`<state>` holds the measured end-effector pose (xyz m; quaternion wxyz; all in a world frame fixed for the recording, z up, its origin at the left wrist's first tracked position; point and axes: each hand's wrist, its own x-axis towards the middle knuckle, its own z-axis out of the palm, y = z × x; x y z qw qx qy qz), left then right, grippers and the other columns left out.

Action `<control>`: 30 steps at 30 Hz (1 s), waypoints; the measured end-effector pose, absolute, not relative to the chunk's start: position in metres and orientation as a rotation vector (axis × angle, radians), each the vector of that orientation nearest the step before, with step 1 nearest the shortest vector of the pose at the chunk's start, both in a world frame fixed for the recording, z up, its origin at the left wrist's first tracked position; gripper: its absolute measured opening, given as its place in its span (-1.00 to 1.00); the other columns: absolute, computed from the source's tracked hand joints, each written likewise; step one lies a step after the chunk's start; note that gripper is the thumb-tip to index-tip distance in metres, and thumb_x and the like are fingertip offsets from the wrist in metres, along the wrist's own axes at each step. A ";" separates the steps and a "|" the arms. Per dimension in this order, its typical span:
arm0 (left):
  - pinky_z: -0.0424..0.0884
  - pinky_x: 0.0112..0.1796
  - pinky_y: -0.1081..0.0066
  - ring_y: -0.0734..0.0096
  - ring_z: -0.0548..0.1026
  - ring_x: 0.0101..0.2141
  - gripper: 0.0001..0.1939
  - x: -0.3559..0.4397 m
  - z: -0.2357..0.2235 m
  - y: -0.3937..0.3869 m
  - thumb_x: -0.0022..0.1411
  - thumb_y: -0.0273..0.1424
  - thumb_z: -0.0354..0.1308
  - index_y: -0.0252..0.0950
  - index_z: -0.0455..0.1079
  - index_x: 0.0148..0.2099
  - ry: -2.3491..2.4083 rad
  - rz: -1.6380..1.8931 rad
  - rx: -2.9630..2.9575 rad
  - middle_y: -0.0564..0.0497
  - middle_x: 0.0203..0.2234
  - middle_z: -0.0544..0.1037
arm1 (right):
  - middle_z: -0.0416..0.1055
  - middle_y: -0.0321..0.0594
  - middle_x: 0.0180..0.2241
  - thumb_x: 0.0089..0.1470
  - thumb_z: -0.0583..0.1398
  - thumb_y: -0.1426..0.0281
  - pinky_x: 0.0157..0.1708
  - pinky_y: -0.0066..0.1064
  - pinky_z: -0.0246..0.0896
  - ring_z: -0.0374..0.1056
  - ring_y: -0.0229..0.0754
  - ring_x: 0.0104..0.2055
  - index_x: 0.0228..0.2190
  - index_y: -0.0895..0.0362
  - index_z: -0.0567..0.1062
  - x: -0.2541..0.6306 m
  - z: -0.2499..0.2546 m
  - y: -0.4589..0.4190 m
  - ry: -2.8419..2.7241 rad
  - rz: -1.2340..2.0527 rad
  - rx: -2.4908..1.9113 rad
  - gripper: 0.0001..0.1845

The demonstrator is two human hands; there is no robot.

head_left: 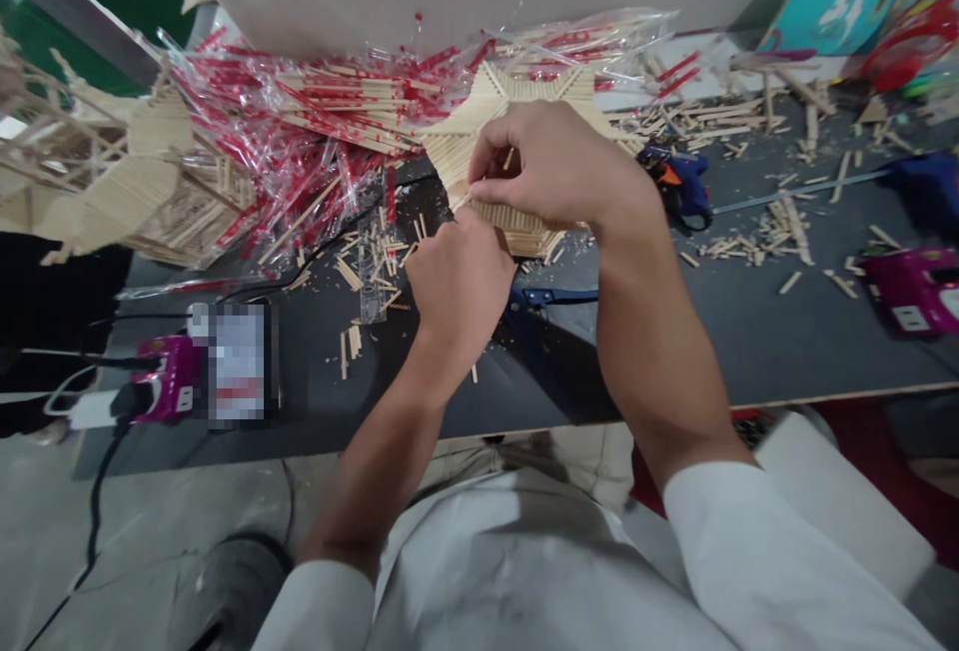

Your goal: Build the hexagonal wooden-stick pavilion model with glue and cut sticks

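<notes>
A star-like panel built of thin wooden sticks (461, 137) lies on the dark table in front of me. My right hand (546, 162) is over it, thumb and forefinger pinched together on a short wooden stick (462, 202) at the panel's near left edge. My left hand (461, 267) is closed just below, its fingertips meeting the same spot; what they grip is hidden behind the knuckles. Blue-handled cutting pliers (550, 297) lie right of my left hand, partly in shadow.
Red-tipped sticks in plastic wrappers (337, 102) are heaped behind. A blue glue gun (685, 187) lies at right among stick offcuts (786, 227). A phone (240, 361) and purple power adapter (169, 376) are at left, near a stick-built structure (127, 182).
</notes>
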<state>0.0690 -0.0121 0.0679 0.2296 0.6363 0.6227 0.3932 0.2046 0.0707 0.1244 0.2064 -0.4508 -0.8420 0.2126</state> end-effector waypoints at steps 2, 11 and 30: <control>0.40 -0.24 0.21 -0.10 0.56 -0.18 -0.81 0.070 0.069 -0.012 0.27 -0.43 0.20 -0.24 0.26 -0.37 1.928 1.072 1.822 -0.12 -0.51 0.41 | 0.63 -0.20 -0.32 0.07 0.37 0.41 -0.22 -0.26 0.33 0.50 -0.10 -0.30 -0.35 0.11 0.66 0.205 0.124 0.071 -2.341 0.576 -1.241 -0.95; 0.40 -0.19 0.20 -0.07 0.55 -0.20 -0.82 0.068 0.076 -0.009 0.29 -0.43 0.18 -0.26 0.30 -0.38 2.021 0.916 1.903 -0.14 -0.51 0.42 | 0.61 -0.23 -0.33 0.05 0.37 0.45 -0.23 -0.24 0.38 0.51 -0.09 -0.29 -0.35 0.06 0.63 0.209 0.126 0.069 -2.315 0.616 -1.172 -0.93; 0.29 -0.36 0.39 0.32 0.61 -0.29 -0.68 -0.002 0.034 -0.033 0.49 -0.39 -0.04 -0.29 0.51 0.08 1.539 0.658 2.632 -0.07 -0.24 0.69 | 0.61 -0.26 -0.32 0.29 0.24 0.36 -0.37 -0.42 0.21 0.42 -0.27 -0.39 -0.21 0.13 0.63 0.246 0.096 -0.023 -2.385 1.030 -0.999 -0.85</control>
